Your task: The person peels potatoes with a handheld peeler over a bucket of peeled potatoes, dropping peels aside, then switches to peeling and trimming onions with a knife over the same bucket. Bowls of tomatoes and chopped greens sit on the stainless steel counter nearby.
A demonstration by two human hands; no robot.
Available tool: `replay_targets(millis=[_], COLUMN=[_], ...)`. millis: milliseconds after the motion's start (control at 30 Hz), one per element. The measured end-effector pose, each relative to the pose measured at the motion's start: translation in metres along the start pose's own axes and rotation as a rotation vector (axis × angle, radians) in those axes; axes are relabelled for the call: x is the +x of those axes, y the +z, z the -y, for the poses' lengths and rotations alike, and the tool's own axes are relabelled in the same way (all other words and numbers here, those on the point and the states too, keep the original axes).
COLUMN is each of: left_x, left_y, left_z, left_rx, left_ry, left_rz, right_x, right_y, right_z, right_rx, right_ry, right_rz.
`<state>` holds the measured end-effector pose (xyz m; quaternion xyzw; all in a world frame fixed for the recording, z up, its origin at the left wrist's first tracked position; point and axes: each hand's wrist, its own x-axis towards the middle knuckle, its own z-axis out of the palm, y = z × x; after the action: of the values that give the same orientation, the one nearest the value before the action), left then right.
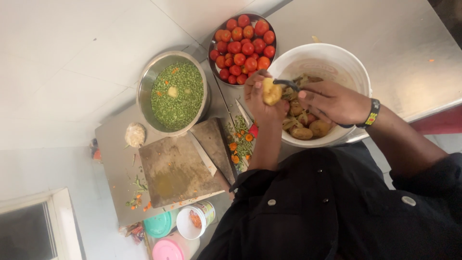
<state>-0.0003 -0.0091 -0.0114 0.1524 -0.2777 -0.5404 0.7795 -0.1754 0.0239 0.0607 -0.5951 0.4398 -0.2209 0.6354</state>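
My left hand (260, 98) grips a partly peeled yellow potato (271, 91) over the rim of a white bucket (337, 55). My right hand (329, 101) holds a dark-handled peeler (288, 84) with its blade against the potato. Inside the bucket lie several brown unpeeled potatoes (310, 129) and peel scraps. A patterned band sits on my right wrist.
A steel bowl of red tomatoes (243, 45) stands behind the bucket. Left of it is a steel pot of chopped green vegetables (175, 94). A worn cutting board (175, 168) with a knife (202, 154), vegetable scraps (240, 139) and small plastic tubs (192, 222) lie at the near left.
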Motion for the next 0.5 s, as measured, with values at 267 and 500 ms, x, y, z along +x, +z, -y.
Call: replay_targets(millis=[267, 500], left_x=[0.002, 0.002], left_y=[0.007, -0.010], left_z=[-0.011, -0.005], left_rx=[0.447, 0.173], left_ry=[0.179, 0.105], left_rz=[-0.239, -0.015], right_x=[-0.005, 0.007], right_y=[0.036, 0.003], right_z=[-0.021, -0.012], right_rx=[0.026, -0.103], right_ry=[0.140, 0.029], right_rz=[0.013, -0.124])
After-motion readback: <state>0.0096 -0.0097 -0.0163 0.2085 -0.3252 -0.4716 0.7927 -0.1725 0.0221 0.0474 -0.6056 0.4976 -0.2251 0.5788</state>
